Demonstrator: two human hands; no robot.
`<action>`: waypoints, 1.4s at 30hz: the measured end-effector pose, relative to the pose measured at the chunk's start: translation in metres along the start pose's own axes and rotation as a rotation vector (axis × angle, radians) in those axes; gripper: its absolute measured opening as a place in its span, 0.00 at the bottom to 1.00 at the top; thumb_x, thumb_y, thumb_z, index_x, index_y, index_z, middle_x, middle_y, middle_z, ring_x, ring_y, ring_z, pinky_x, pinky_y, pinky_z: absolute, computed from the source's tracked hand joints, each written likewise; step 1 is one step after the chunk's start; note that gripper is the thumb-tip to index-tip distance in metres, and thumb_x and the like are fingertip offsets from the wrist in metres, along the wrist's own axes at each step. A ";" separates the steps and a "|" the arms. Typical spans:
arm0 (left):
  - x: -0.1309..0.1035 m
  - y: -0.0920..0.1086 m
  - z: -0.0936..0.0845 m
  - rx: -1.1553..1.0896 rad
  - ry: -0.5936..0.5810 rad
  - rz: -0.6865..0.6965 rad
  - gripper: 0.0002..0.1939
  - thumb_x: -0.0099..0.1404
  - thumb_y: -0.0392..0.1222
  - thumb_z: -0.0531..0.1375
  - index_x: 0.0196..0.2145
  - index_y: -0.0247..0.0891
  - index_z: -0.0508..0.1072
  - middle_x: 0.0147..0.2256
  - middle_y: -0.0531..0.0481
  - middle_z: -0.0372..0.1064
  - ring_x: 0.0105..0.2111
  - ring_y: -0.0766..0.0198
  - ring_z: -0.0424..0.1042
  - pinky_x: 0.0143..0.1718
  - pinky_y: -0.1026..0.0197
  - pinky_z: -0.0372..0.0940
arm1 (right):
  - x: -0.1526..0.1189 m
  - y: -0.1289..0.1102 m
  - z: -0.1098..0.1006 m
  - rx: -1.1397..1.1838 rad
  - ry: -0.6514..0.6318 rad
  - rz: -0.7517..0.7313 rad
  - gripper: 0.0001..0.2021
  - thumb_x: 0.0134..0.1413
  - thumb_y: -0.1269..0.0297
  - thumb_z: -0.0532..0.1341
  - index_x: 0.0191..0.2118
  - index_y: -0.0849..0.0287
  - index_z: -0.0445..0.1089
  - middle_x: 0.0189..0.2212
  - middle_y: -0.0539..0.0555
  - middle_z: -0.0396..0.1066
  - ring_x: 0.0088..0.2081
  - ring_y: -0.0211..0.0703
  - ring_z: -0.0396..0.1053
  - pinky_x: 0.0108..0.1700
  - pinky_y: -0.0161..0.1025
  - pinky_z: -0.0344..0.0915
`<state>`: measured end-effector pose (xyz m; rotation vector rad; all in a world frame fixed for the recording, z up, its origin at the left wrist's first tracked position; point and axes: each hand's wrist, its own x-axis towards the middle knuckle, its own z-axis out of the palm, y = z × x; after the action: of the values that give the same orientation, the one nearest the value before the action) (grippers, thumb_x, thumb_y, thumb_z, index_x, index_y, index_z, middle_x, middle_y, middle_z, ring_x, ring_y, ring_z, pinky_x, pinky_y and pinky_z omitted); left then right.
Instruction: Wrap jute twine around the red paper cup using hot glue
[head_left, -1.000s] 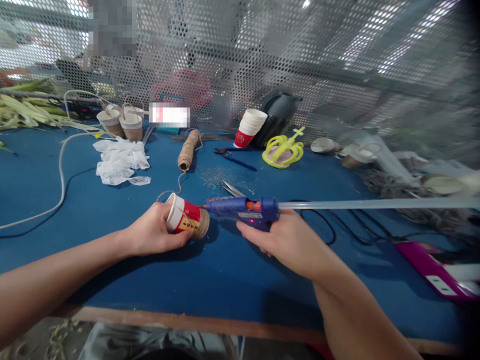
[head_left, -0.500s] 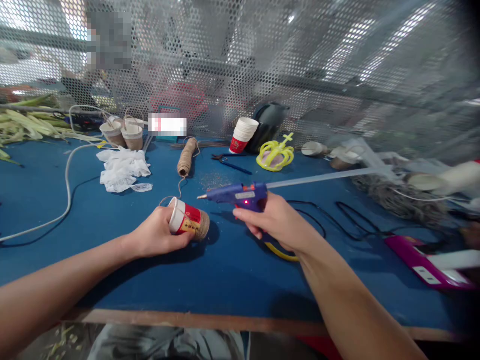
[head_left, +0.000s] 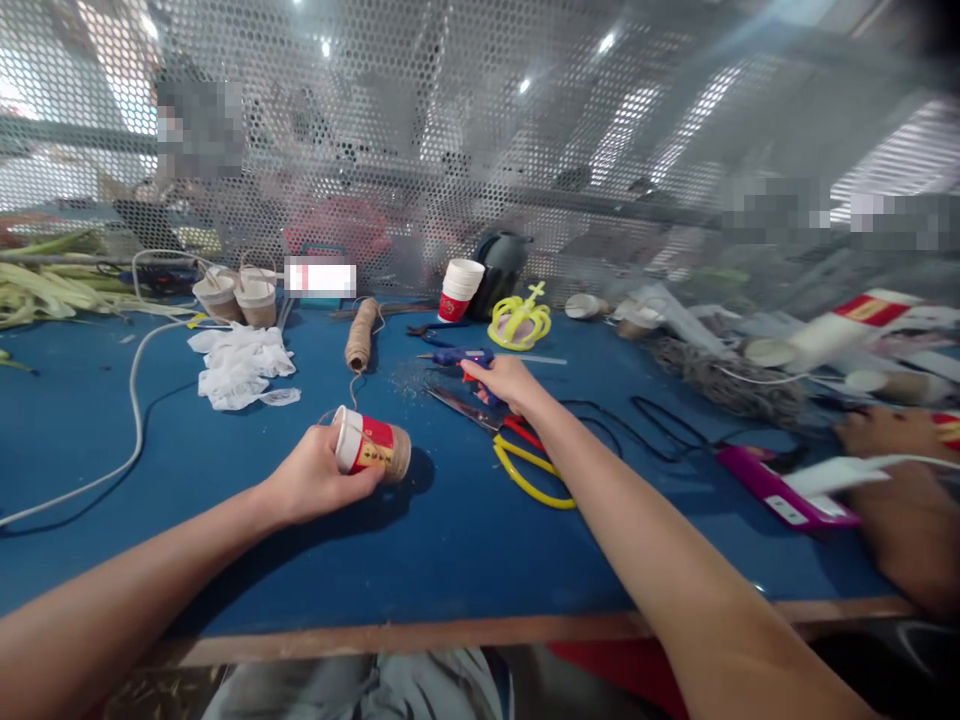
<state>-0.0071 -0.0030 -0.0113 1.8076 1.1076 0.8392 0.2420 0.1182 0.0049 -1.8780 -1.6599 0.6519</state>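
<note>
In my left hand [head_left: 309, 478] is a red and white paper cup [head_left: 377, 446], tilted on its side, its base end wrapped with twine. A strand runs from the cup to a twine spool [head_left: 361, 336] lying behind it. My right hand [head_left: 504, 384] reaches far over the table, closed round the grip of a blue glue gun [head_left: 460, 356] whose nozzle points left. A clear glue stick sticks out of the gun's rear. Just below this hand lie scissors [head_left: 534, 485] with red and yellow handles, partly under my forearm.
White gloves [head_left: 244, 365] and twine-wrapped cups [head_left: 256, 297] stand left. At the back are stacked paper cups [head_left: 459, 288], pliers [head_left: 435, 329], a dark kettle [head_left: 501, 270] and a yellow crown [head_left: 519, 324]. Right are a purple power strip [head_left: 784, 490], grey cord [head_left: 735, 385] and another person's hand [head_left: 900, 490].
My right hand has moved the glue gun away from me, toward the table's back, uncovering the scissors. My left hand still holds the cup. Another person's arm shows more at right.
</note>
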 end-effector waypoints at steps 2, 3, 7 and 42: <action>0.000 -0.001 0.000 0.007 0.006 -0.004 0.08 0.52 0.40 0.57 0.26 0.31 0.69 0.22 0.52 0.66 0.20 0.72 0.60 0.21 0.70 0.59 | 0.001 -0.003 0.001 -0.076 0.059 -0.034 0.18 0.44 0.58 0.61 0.13 0.59 0.54 0.12 0.52 0.59 0.23 0.40 0.65 0.25 0.35 0.59; 0.000 -0.001 0.000 0.011 0.008 -0.006 0.08 0.52 0.40 0.57 0.26 0.31 0.69 0.21 0.52 0.66 0.19 0.72 0.60 0.21 0.70 0.58 | -0.001 -0.006 0.000 -0.112 0.093 -0.068 0.19 0.44 0.59 0.61 0.12 0.58 0.53 0.13 0.53 0.60 0.26 0.41 0.66 0.27 0.35 0.59; -0.001 0.001 0.001 0.013 -0.006 -0.008 0.08 0.52 0.40 0.57 0.26 0.30 0.69 0.20 0.52 0.64 0.19 0.72 0.59 0.20 0.69 0.58 | -0.035 -0.035 0.003 -0.184 0.106 -0.329 0.12 0.45 0.60 0.60 0.18 0.60 0.61 0.24 0.55 0.66 0.34 0.41 0.65 0.34 0.35 0.60; -0.006 0.013 -0.001 -0.445 -0.115 -0.195 0.12 0.49 0.43 0.61 0.27 0.31 0.69 0.22 0.54 0.65 0.20 0.72 0.60 0.23 0.68 0.57 | -0.109 -0.063 0.018 0.278 -0.287 -0.469 0.10 0.44 0.60 0.61 0.23 0.62 0.64 0.21 0.48 0.63 0.24 0.33 0.58 0.27 0.33 0.57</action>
<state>-0.0060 -0.0119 -0.0003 1.3388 0.9188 0.7811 0.1709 0.0173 0.0344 -1.1834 -1.9776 0.9202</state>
